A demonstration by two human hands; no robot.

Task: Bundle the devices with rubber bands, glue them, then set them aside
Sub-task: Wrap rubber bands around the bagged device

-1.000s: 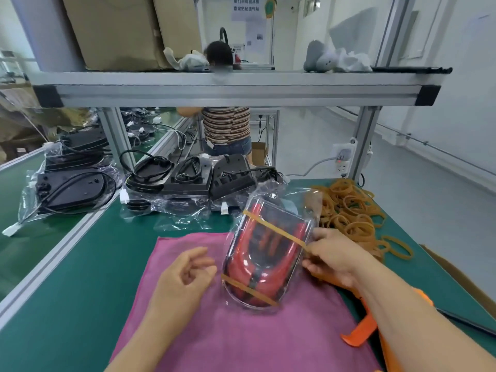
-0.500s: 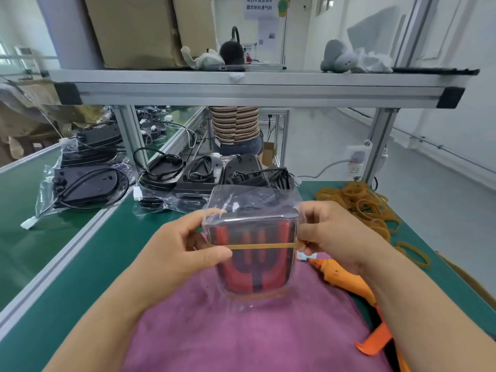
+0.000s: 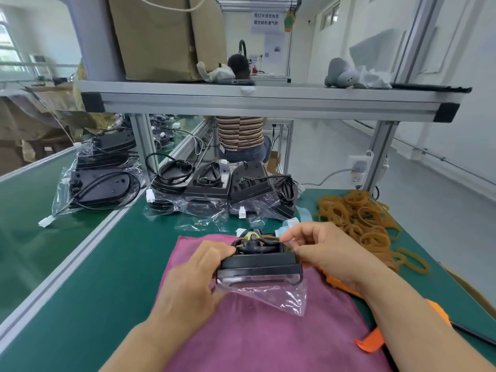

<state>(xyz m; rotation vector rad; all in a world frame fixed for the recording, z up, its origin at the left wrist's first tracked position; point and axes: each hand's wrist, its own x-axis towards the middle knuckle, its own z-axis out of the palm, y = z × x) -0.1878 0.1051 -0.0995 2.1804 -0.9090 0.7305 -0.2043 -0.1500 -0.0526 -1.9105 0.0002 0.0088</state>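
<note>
Head camera, looking down at my two hands over the green worktop (image 3: 88,285). I hold the device (image 3: 259,264) between them above the pink cloth (image 3: 241,339). It is a black unit in a clear plastic bag (image 3: 279,296), turned edge-on towards me, and the bag's loose end hangs down onto the cloth. I cannot tell whether the device itself touches the cloth.

My left hand (image 3: 196,277) grips the device's left side, thumb curled over the top edge. My right hand (image 3: 330,253) is at the top right corner. Its fingers (image 3: 291,234) are narrowed to a pinch where the coiled black cable (image 3: 255,245) and its coloured wires lie. I cannot tell whether the cable or a band is between them.

To my right a loose pile of tan rubber bands (image 3: 359,221) lies on the worktop. Nearer me, an orange glue gun (image 3: 437,315) shows from under my right forearm.

Behind the cloth more bagged devices (image 3: 230,189) lie in a row with their cables and white plugs. Others (image 3: 99,183) lie on the green belt to the left.

An aluminium shelf (image 3: 268,102) spans the worktop and carries a cardboard box (image 3: 166,36). A white wall sign (image 3: 266,19) beyond it has two lines of printed characters, too blurred for me to read. A person in a striped top (image 3: 239,132) is beyond the shelf, back turned to me. A white power socket (image 3: 358,171) is fixed to the right shelf post.
</note>
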